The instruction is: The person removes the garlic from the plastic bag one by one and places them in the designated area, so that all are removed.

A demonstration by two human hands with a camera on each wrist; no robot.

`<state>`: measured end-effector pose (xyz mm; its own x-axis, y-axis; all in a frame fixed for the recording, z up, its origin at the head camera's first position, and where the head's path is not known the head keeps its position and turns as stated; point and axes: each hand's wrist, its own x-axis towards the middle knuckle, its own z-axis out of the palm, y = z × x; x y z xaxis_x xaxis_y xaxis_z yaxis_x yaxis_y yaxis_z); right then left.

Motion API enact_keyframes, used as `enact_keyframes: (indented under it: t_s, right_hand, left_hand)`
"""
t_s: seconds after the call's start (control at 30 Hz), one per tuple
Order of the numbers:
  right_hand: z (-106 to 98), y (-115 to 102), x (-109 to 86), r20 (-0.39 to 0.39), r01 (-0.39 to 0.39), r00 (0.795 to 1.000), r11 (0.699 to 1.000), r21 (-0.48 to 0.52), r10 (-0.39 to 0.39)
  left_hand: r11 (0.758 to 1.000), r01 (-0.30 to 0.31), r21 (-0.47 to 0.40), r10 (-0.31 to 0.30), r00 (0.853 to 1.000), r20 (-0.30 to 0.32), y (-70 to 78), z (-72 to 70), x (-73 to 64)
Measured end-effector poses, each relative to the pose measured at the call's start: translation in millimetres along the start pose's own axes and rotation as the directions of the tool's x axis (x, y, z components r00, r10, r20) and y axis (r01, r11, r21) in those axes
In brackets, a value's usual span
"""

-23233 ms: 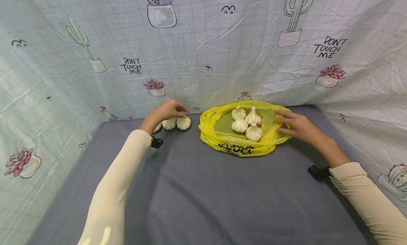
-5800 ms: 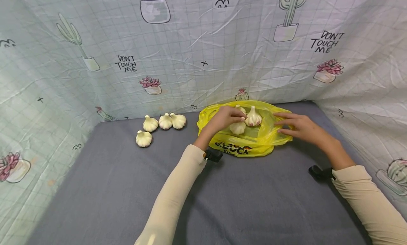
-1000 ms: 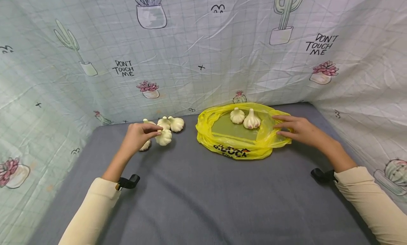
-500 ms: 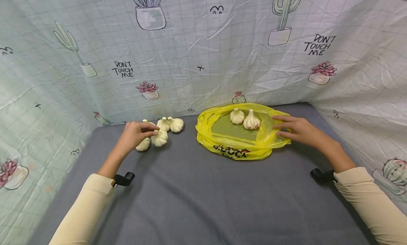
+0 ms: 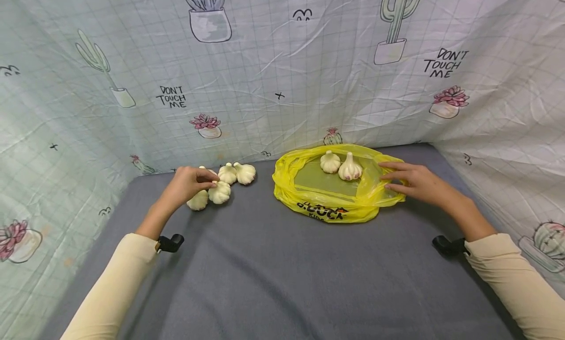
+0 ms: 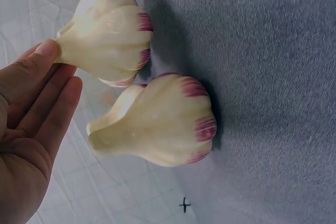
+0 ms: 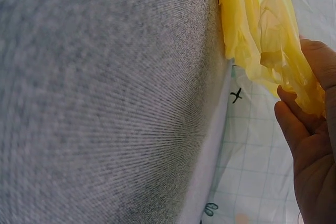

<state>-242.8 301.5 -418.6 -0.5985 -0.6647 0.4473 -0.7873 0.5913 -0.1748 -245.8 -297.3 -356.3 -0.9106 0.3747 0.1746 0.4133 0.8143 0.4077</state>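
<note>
My left hand pinches a garlic bulb by its stem between thumb and fingertips. In the left wrist view, this pinched bulb has purple streaks at its base, and a second bulb sits close beside it. Several other bulbs stand around it, one partly behind the hand and another farther back. My right hand holds the right rim of a yellow plastic bag, thumb and fingers on either side of the film. Two bulbs lie inside the bag's wide mouth.
A grey cloth-covered table lies beneath everything. Behind it and at both sides hangs a white curtain printed with cacti and lettering.
Garlic bulbs have gone from the bag to the group at left, leaving two inside. Over the last second my left hand brought its bulb slightly left and down. The right hand stays at the rim.
</note>
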Motion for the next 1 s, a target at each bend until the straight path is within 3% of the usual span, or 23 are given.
enact_keyframes:
  t_s: [0.47, 1.0]
  right_hand:
    - [1.4, 0.6, -0.7, 0.002, -0.006, 1.0, 0.999, 0.047, 0.006]
    - [0.7, 0.7, -2.8, -0.009, 0.014, 1.0, 0.999, 0.048, -0.013]
  left_hand:
    - [1.0, -0.011, 0.022, 0.009, 0.996, 0.088, -11.0, -3.2, 10.9]
    - [0.999, 0.038, 0.005, -0.038, 0.989, 0.143, -12.7, -8.7, 16.6]
